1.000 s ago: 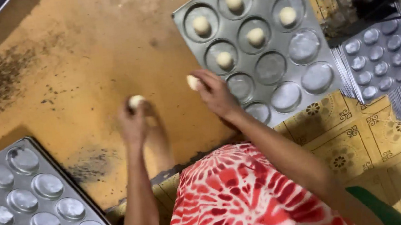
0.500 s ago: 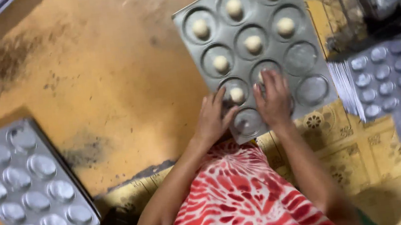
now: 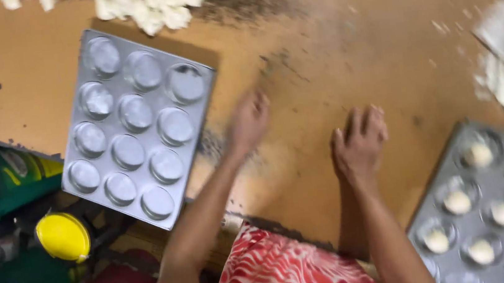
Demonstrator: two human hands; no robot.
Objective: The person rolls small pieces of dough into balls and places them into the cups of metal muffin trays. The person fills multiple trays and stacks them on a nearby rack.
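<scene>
Hands between two metal trays

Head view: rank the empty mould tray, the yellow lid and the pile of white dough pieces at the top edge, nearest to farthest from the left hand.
1. Empty mould tray: just left of the left hand, on the brown surface.
2. Pile of white dough pieces: above and left, at the top edge.
3. Yellow lid: far lower left, off the surface's edge.
</scene>
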